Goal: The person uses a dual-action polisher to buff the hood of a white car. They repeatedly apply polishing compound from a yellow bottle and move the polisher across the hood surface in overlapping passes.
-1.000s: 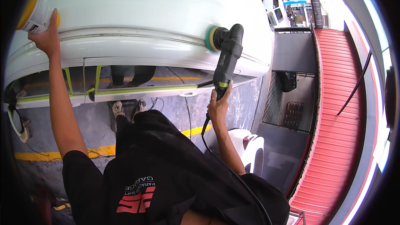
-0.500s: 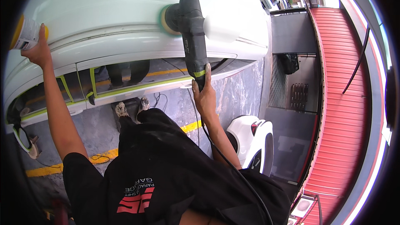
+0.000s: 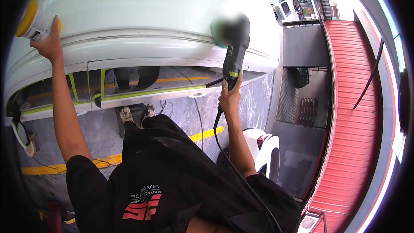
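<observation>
My right hand (image 3: 231, 95) is wrapped round the rear grip of a black corded polisher (image 3: 235, 56) at the right part of a white car roof (image 3: 138, 4). Its greenish round pad (image 3: 216, 29) lies against the paint; a bright blur covers part of the tool's head. At the far left, my left hand (image 3: 48, 46) grips a white tub (image 3: 44, 22) with yellow ends, held tilted at the roof. Between the two hands runs the roof's long trim groove (image 3: 142, 33).
Yellow-green masking tape (image 3: 155, 89) edges the car's side windows. The polisher's black cord (image 3: 224, 151) trails past my right arm, and more cables lie on the grey floor. A stool-like step (image 3: 137, 114) is under my shoes. Another white car (image 3: 269, 151) stands behind at right.
The polisher and my right hand have moved right along the roof, the tool now tilted the other way. My left hand and the tub have shifted slightly right and farther out.
</observation>
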A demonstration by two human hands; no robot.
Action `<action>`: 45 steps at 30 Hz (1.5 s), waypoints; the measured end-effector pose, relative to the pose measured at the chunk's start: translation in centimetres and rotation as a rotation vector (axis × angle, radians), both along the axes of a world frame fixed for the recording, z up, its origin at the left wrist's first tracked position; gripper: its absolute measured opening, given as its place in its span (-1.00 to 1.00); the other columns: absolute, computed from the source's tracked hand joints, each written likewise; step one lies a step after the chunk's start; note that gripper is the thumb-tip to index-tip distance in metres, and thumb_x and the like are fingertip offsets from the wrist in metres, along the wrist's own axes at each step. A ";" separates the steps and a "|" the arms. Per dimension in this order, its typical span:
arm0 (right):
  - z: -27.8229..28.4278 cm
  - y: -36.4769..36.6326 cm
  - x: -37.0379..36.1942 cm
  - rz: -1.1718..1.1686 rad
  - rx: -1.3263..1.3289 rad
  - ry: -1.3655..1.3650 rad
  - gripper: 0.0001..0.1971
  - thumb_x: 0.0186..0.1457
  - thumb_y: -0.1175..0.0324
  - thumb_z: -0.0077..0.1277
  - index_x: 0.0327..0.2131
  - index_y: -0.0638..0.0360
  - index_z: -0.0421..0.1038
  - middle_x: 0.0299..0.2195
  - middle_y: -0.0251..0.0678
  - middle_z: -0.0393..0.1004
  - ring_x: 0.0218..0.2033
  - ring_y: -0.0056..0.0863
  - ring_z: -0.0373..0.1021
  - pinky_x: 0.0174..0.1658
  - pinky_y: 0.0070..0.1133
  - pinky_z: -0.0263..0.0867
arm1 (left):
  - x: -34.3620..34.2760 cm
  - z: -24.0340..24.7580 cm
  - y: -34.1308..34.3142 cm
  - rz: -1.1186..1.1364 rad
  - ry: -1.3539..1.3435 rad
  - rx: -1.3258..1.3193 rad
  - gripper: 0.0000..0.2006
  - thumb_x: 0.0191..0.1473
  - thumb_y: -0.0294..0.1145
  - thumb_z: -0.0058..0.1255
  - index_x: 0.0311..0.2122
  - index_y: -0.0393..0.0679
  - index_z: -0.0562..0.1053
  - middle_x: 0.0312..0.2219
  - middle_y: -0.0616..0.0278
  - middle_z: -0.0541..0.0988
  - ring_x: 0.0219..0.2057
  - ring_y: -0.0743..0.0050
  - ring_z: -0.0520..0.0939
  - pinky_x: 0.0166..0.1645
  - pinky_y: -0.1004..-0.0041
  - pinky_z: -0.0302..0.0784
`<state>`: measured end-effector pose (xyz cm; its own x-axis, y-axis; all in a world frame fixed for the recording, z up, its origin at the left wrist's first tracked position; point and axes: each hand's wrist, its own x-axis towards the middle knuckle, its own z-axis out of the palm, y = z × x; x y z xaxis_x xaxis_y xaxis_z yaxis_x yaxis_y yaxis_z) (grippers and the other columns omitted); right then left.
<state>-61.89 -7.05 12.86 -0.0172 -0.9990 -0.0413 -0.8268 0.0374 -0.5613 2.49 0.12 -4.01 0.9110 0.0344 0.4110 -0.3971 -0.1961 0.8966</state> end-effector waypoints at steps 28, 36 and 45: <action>0.5 6.4 8.9 0.482 -0.003 0.240 -0.09 0.26 0.26 0.21 0.54 -0.31 -0.12 -0.18 0.08 0.54 -0.27 0.14 0.57 -0.26 -0.15 0.48 | 2.0 -0.8 0.6 0.064 0.032 0.107 0.17 -0.24 0.13 0.62 0.19 -0.51 0.11 0.12 -0.29 0.46 0.18 -0.15 0.56 0.35 0.12 0.45; 2.3 0.5 2.1 0.299 -0.003 0.155 -0.10 0.27 0.29 0.20 0.54 -0.20 -0.12 -0.13 0.26 0.61 -0.10 0.26 0.57 -0.06 -0.16 0.48 | 1.0 0.4 0.1 0.025 0.050 -0.001 0.16 -0.20 0.06 0.62 0.20 -0.52 0.06 0.13 -0.31 0.44 0.15 -0.16 0.57 0.32 0.10 0.51; 2.2 -10.4 -7.1 0.188 -0.011 0.147 -0.17 0.38 0.27 0.11 0.55 -0.10 -0.16 -0.24 0.19 0.60 -0.34 -0.05 0.59 -0.23 -0.24 0.50 | -1.6 3.0 -0.6 0.017 -0.021 -0.069 0.07 -0.10 -0.12 0.59 0.26 -0.43 0.04 0.20 -0.27 0.39 0.22 -0.09 0.52 0.36 0.11 0.48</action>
<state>-68.96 -17.40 15.02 0.1643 -0.9856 -0.0411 -0.8913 -0.1305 -0.4341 0.88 -0.44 -1.00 0.9014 0.0789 0.4257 -0.4127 -0.1410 0.8999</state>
